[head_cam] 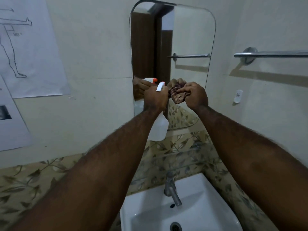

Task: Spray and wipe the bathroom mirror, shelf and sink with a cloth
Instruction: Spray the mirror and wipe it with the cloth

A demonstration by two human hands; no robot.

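Clearly we are near the start of the job, or so we judge. Our left hand (155, 99) wraps its fingers around the neck of a translucent white plastic spray bottle with an orange-tipped nozzle (158, 127), raised in front of the lower part of the tall round-cornered wall mirror (188, 30), the nozzle pointing toward the glass. Our right hand (195, 95) pinches a crumpled brown patterned cloth (178, 96) between thumb and fingers, bunching it just beside the nozzle and close to the mirror; whether the cloth touches the glass we cannot tell. We see no streaks or droplets on the mirror, so we cannot say how much of it has been wiped. Below, the clear glass shelf (183, 154) against the leaf-patterned tiles looks bare, and the white ceramic sink (205, 197) with its grey metal tap (172, 190) looks dry and untouched. By our reckoning the mirror is the step in hand, with shelf and sink left to do.
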